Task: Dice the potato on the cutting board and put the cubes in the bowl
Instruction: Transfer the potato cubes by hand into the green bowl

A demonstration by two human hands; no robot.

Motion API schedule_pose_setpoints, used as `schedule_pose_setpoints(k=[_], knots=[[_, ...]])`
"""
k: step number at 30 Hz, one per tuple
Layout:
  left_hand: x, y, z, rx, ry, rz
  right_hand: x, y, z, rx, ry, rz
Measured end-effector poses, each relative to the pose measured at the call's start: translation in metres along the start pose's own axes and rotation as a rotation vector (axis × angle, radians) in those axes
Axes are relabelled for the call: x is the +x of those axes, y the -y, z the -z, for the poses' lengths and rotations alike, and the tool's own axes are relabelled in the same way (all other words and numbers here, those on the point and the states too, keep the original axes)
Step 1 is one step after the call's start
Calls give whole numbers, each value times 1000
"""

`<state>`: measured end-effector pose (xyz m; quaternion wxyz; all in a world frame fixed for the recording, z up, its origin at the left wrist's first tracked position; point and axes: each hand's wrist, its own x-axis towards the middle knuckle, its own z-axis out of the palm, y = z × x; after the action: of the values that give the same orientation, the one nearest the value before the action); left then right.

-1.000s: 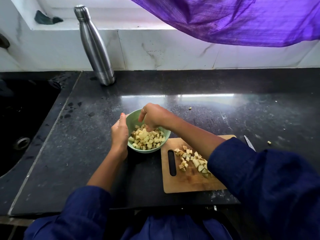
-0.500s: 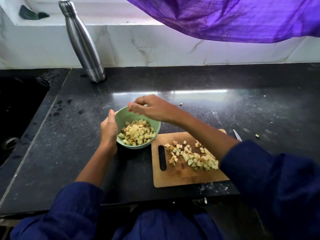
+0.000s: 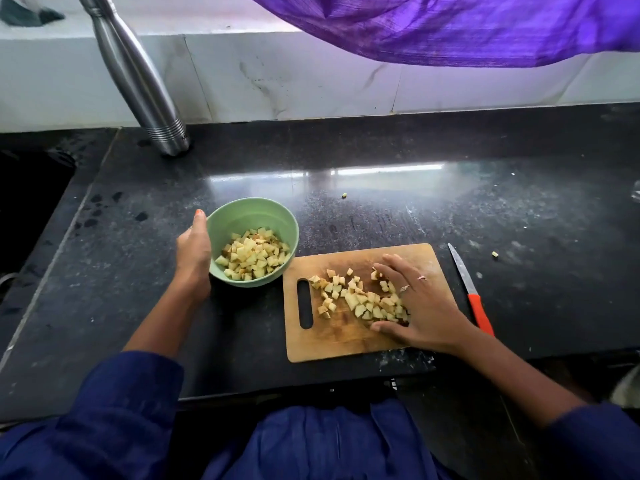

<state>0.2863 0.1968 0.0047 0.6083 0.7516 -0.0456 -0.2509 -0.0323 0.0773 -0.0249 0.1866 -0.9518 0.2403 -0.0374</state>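
Dark blue sleeves (image 3: 114,407), finger rings (image 3: 404,288)

Home kitchen, black stone counter (image 3: 381,202), sink (image 3: 27,209), tiled backsplash (image 3: 294,74)

bowl (image 3: 252,216) left of cutting board (image 3: 346,341), cubes (image 3: 360,299) on board, knife (image 3: 469,289) right
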Motion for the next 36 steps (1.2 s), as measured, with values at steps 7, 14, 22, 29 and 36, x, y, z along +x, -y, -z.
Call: schedule_pose_setpoints(k=[7,14,22,29,36], knots=[[3,2,4,63,24,25,34,24,-14,-23,-56,162],[2,2,4,83,28,44,50,27,-22,-88,-57,327],[0,1,3,84,18,65,62,36,-24,-195,-138,391],[-1,1,4,94,14,81,55,33,-31,-161,-243,438],[-2,1,5,112,5,91,51,30,-30,-220,-275,421]])
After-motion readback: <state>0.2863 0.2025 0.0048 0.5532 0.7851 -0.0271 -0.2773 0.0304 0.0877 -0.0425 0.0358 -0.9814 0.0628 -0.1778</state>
